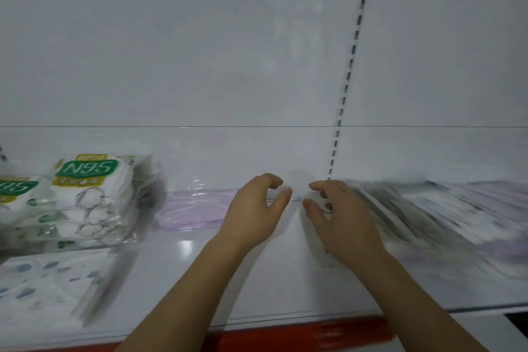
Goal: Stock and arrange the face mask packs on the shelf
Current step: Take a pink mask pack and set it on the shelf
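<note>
2 hands: left [254, 208], right [340, 217] loosely curled, empty, over shelf [257, 280]; 2 N95 packs [94, 194] left

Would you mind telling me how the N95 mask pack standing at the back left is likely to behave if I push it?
The N95 mask pack looks soft and puffy, so probably light and squashy. Its glossy film wrap may slide easily on the smooth shelf. Standing on edge, it could topple.

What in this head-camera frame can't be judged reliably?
- Grey-white packs on the right: motion blur hides print and count.
- Left hand and right hand: whether the curled fingers hold clear film is unclear.
- Green-labelled N95 mask packs: leftmost pack cut off by the frame edge.
</note>
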A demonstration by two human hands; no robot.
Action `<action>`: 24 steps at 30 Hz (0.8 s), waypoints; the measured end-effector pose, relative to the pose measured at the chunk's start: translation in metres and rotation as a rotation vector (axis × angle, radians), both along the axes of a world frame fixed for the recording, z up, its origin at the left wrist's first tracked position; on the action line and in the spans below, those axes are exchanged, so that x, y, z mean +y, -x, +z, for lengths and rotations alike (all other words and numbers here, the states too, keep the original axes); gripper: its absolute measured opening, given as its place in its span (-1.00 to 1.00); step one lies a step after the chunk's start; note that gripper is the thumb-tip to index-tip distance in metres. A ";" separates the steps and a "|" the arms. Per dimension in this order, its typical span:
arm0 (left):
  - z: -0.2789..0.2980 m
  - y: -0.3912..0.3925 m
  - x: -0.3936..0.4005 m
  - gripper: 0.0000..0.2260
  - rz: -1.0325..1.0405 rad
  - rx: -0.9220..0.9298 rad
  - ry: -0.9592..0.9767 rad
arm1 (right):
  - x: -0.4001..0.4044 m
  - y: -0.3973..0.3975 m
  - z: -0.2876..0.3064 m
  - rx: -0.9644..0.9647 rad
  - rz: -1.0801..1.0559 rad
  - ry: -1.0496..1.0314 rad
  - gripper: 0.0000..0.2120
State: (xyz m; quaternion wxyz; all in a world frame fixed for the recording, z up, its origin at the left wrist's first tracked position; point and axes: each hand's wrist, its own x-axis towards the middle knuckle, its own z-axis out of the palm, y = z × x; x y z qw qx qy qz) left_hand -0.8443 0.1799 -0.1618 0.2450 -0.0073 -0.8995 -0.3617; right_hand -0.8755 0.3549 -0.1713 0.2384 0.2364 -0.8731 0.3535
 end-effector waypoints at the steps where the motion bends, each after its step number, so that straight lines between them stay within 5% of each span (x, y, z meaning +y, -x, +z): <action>1: 0.003 0.002 0.017 -0.72 -0.021 0.014 -0.041 | 0.016 0.000 0.003 0.017 -0.020 0.001 -0.72; 13: 0.019 0.037 0.251 -0.92 -0.203 0.054 -0.266 | 0.263 0.013 0.018 0.024 -0.181 0.052 -0.70; 24: 0.013 0.088 0.354 -0.78 -0.203 -0.112 -0.080 | 0.405 0.074 0.016 -0.270 -0.155 -0.243 -0.44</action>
